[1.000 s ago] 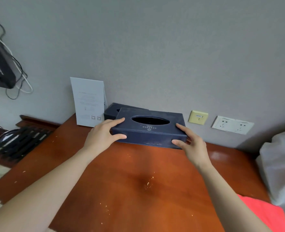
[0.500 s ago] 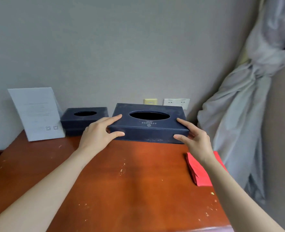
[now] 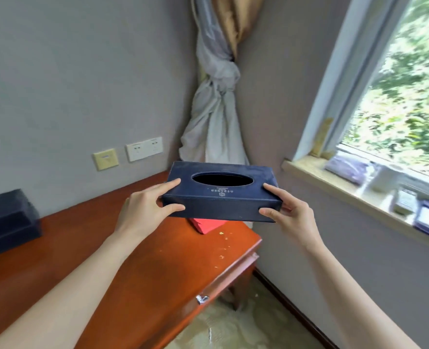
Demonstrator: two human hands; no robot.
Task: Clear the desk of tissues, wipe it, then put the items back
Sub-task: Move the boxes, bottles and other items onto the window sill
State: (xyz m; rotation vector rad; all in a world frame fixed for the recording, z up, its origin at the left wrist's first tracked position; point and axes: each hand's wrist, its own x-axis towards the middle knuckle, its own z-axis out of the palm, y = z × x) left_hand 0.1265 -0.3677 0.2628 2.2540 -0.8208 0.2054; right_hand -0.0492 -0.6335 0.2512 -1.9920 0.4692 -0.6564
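A dark blue tissue box [image 3: 221, 206] with an oval top opening is held in the air above the right end of the wooden desk [image 3: 137, 260]. My left hand [image 3: 145, 207] grips its left end, thumb on the front face, fingers on top. My right hand [image 3: 287, 212] grips its right end the same way. A second dark blue tissue box [image 3: 5, 220] stands on the desk at the far left. A red folded cloth [image 3: 207, 224] lies on the desk, partly hidden under the lifted box. Small crumbs dot the desk near its right edge.
A windowsill [image 3: 347, 195] with several blurred items runs along the right. A knotted curtain [image 3: 216, 117] hangs in the corner behind the desk. Wall sockets [image 3: 144, 148] sit above the desk's back edge. Pale floor shows below the desk's right corner.
Both hands have lifted the tissue box off the desk and carried it right, over the red cloth. The view has swung right, bringing the window and sill into sight.
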